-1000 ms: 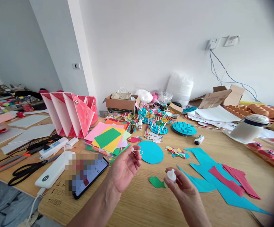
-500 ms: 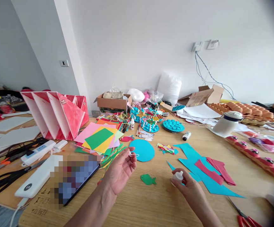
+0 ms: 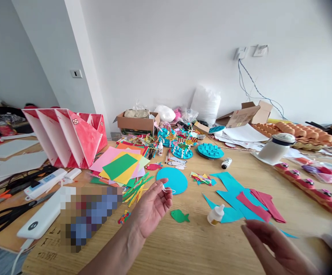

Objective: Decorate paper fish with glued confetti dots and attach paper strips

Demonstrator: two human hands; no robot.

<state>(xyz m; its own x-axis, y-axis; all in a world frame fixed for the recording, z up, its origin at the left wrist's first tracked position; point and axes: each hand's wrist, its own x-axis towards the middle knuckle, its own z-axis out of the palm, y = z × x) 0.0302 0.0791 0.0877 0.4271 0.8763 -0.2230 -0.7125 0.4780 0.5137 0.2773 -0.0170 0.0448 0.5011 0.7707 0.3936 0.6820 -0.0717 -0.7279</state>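
Palm turned up, my left hand (image 3: 153,202) pinches a small white cap (image 3: 163,187) with a thin loop hanging from it, in front of a blue paper circle (image 3: 177,177). My right hand (image 3: 280,248) is empty, thumb and fingers apart, at the lower right. Between the hands a small glue bottle (image 3: 215,215) with a bare white nozzle stands upright on the table. A green paper fish (image 3: 179,215) lies flat beside my left hand. Cut blue paper scraps (image 3: 240,198) and red paper scraps (image 3: 253,206) lie beyond my right hand.
Coloured paper sheets (image 3: 120,168) and a blurred-out phone (image 3: 97,214) lie left, near a white power bank (image 3: 44,215) and black scissors (image 3: 11,215). Blue crafted discs (image 3: 210,151) stand behind. A second bottle (image 3: 226,163) lies tipped over. Painted egg-carton pieces (image 3: 309,185) sit right.
My right hand has let go of the glue bottle and drawn back to the right, leaving the bottle standing. My left hand has shifted slightly right with the cap.
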